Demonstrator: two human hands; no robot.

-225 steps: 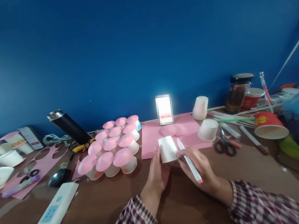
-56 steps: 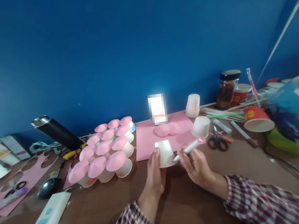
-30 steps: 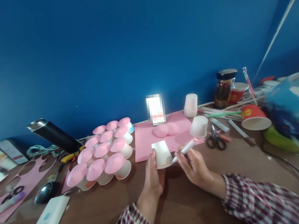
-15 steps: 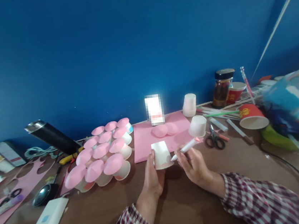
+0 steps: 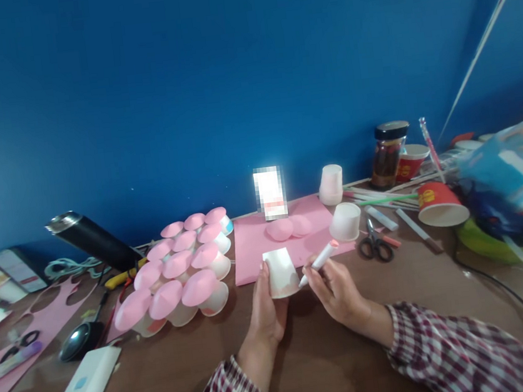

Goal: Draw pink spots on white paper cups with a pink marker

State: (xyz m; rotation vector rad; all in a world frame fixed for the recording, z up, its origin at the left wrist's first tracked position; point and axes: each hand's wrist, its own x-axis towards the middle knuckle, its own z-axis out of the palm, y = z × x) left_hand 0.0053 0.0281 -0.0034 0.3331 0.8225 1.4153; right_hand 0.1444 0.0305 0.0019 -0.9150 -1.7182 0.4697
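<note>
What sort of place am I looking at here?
Probably a craft table, judging by the rows of pink-topped cups, the black-handled scissors and the marker in the right hand.

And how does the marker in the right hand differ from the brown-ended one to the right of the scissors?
The held marker slants in the right hand, its tip close to the white cup; the other marker lies on the table. The held marker has a pinkish end, the other marker a brown one. Both have slim, whitish barrels.
</note>
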